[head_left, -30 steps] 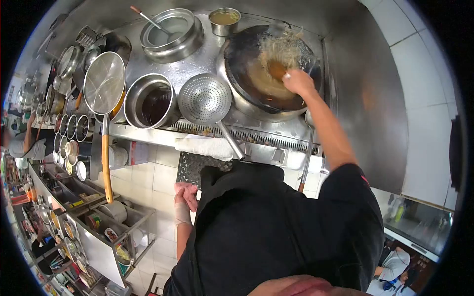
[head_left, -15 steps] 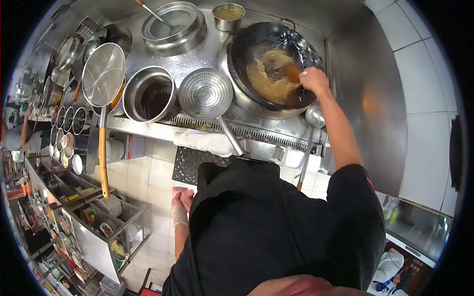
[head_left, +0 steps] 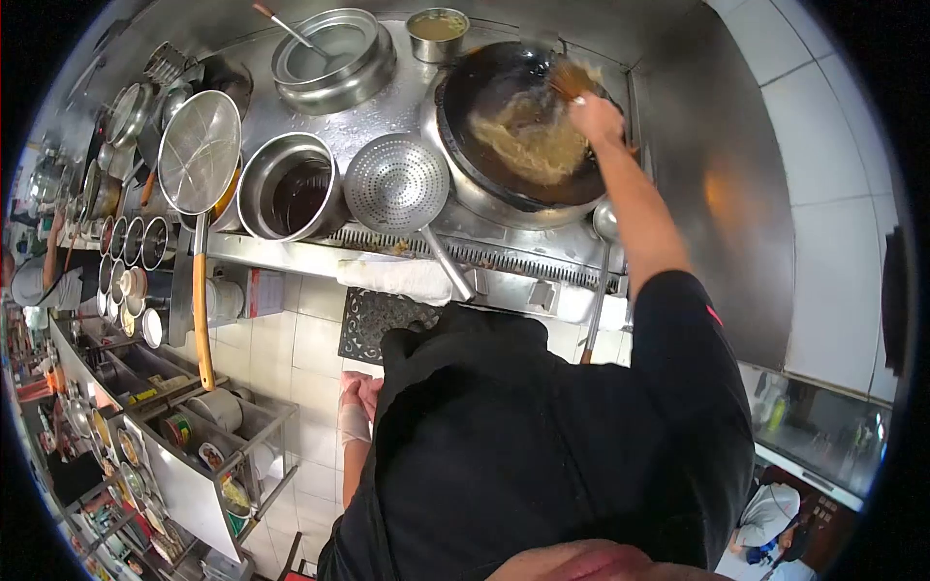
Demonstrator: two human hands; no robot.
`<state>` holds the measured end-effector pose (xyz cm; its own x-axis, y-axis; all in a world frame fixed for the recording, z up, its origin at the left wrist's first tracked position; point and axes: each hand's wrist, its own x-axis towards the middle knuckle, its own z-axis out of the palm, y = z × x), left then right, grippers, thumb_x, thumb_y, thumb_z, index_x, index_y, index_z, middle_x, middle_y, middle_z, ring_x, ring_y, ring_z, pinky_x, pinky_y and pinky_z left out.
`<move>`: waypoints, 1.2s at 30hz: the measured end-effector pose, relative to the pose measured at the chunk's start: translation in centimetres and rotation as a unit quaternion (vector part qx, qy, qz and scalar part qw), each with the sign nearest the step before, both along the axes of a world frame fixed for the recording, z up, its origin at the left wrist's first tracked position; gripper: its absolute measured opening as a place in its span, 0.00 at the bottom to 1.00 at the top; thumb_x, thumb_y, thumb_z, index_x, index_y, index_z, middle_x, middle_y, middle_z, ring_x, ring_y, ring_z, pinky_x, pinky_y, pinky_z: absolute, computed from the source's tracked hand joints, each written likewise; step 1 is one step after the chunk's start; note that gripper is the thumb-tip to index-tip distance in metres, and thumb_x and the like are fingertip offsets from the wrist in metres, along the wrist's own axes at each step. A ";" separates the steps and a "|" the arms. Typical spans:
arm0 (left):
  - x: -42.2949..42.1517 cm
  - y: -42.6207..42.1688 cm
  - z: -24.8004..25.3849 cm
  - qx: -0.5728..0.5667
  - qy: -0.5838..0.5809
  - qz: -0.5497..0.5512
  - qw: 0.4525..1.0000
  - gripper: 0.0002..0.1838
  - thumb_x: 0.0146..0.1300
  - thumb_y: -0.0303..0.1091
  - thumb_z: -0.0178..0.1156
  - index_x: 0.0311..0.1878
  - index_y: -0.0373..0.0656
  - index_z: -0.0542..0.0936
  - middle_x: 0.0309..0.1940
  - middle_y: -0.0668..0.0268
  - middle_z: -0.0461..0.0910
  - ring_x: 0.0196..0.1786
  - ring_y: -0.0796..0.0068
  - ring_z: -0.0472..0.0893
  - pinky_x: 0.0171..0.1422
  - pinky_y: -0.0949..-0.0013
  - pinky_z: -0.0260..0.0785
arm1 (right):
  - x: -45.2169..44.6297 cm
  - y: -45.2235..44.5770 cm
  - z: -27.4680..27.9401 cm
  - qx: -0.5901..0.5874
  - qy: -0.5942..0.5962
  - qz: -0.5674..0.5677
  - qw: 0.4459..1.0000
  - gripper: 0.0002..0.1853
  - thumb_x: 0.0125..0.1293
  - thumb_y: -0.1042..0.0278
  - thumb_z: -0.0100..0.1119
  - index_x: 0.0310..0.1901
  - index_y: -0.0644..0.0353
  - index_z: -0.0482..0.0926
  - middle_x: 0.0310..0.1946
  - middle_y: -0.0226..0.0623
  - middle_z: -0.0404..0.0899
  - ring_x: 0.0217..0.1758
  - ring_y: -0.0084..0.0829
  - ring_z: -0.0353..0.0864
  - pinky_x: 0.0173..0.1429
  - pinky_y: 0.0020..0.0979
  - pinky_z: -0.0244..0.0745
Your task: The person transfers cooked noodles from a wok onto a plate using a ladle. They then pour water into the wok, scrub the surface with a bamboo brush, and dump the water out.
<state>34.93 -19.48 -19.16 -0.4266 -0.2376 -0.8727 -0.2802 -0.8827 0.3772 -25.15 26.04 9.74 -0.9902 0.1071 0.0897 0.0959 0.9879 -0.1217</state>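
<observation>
My right hand (head_left: 596, 120) is closed around a wok brush (head_left: 573, 79) with brown bristles, at the back right inside the wall of a large dark wok (head_left: 467, 163). Cloudy brown, foamy water (head_left: 533, 145) swirls in the wok. My left hand (head_left: 360, 392) hangs low beside my black apron, fingers curled in, with nothing visible in it. A pale wrap covers that wrist.
Left of the wok are a perforated ladle (head_left: 397, 184), a pot of dark liquid (head_left: 254, 198) and a wooden-handled mesh strainer (head_left: 200, 155). Behind stand a lidless wide pot (head_left: 334, 92) and a small steel pot (head_left: 438, 48). A ladle (head_left: 599, 290) lies at right.
My right hand and the brush have moved up toward the back of the wok, and the water has splashed against its far wall. My left hand stays low.
</observation>
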 end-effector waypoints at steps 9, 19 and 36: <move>-2.6 1.4 4.4 -0.084 0.033 -0.124 0.988 0.21 0.66 0.46 0.51 0.47 0.36 0.76 0.45 0.56 0.80 0.50 0.62 0.78 0.60 0.60 0.68 | 13.4 -6.1 2.2 -0.060 -0.144 0.109 0.982 0.17 0.59 0.55 0.54 0.42 0.56 0.85 0.44 0.50 0.84 0.50 0.52 0.82 0.57 0.46 0.76; -2.7 0.2 3.3 -0.093 -0.063 -0.120 0.986 0.13 0.67 0.34 0.52 0.51 0.38 0.72 0.38 0.61 0.75 0.40 0.63 0.79 0.42 0.65 0.78 | 8.6 2.1 1.3 0.106 -0.141 0.064 0.982 0.18 0.60 0.56 0.55 0.47 0.55 0.84 0.49 0.50 0.82 0.55 0.49 0.80 0.61 0.45 0.74; 8.3 -1.2 -8.4 -0.121 -0.076 -0.134 0.981 0.18 0.59 0.36 0.58 0.51 0.38 0.78 0.43 0.59 0.80 0.47 0.64 0.81 0.51 0.68 0.74 | 7.1 11.4 5.8 0.107 0.064 0.024 0.992 0.21 0.63 0.50 0.56 0.52 0.52 0.82 0.38 0.53 0.84 0.43 0.54 0.84 0.49 0.50 0.79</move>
